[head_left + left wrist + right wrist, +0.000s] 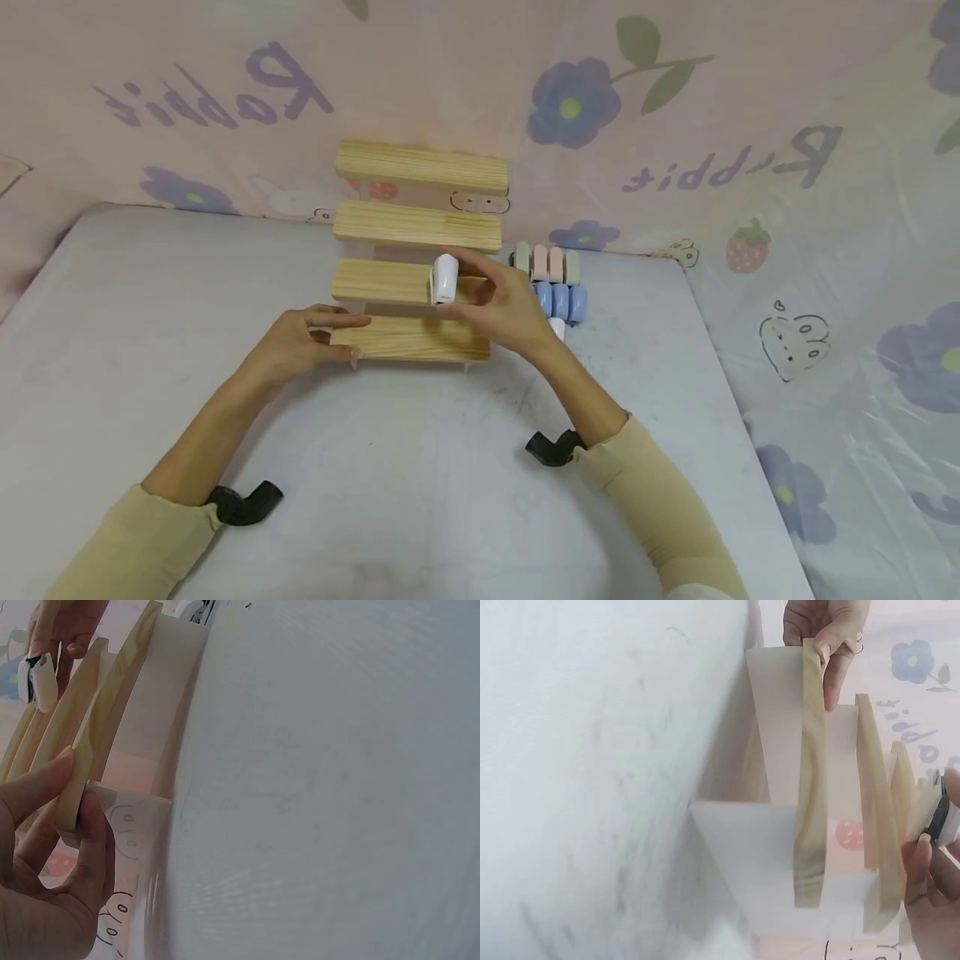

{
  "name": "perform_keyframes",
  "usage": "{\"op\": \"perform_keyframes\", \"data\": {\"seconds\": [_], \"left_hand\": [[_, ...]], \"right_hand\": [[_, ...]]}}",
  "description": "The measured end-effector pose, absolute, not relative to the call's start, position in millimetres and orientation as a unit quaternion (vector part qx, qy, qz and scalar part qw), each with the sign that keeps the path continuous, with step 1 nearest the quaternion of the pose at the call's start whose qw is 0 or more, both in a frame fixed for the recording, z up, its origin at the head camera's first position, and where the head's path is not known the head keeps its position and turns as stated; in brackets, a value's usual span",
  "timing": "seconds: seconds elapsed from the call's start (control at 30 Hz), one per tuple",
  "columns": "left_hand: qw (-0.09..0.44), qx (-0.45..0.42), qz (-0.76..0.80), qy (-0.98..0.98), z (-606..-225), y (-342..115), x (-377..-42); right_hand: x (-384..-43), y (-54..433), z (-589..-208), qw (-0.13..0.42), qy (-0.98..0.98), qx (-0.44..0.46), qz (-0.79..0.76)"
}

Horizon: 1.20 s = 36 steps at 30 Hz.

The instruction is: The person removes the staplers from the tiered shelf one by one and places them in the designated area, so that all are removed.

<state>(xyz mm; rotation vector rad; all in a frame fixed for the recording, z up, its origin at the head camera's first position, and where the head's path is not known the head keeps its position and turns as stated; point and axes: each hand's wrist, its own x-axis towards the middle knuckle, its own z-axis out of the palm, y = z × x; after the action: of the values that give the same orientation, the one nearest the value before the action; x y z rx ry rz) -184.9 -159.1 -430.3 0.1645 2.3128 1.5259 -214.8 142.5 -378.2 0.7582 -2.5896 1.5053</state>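
Observation:
A stepped wooden rack [420,339] with several pale boards on whitish translucent supports stands against the back cloth. My left hand [292,346] pinches the left end of its lowest, front board, thumb and fingers on either side of the wood in the left wrist view. Over the second board from the front, my right hand [510,304] holds a small white stapler [445,279] between thumb and fingers. Black inner parts of the stapler [936,814] show in the right wrist view. Whether it touches the board, I cannot tell.
Right of the rack, similar small staplers stand in rows: green and pink ones [547,263] behind, blue ones [560,302] in front. Another white one [557,328] is partly hidden by my right wrist. A printed cloth [465,75] rises behind the white table [420,483].

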Motion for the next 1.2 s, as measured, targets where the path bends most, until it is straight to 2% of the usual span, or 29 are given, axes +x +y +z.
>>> {"op": "perform_keyframes", "data": {"seconds": [0.67, 1.2], "left_hand": [[0.182, 0.063, 0.548, 0.814, -430.7, -157.3, -187.9], [0.193, 0.060, 0.558, 0.805, -431.6, -162.3, -186.1]], "right_hand": [[-205.8, 189.9, -382.2, 0.035, -0.832, 0.241, 0.499], [-196.8, 221.7, -400.0, 0.061, -0.814, 0.285, 0.502]]}}
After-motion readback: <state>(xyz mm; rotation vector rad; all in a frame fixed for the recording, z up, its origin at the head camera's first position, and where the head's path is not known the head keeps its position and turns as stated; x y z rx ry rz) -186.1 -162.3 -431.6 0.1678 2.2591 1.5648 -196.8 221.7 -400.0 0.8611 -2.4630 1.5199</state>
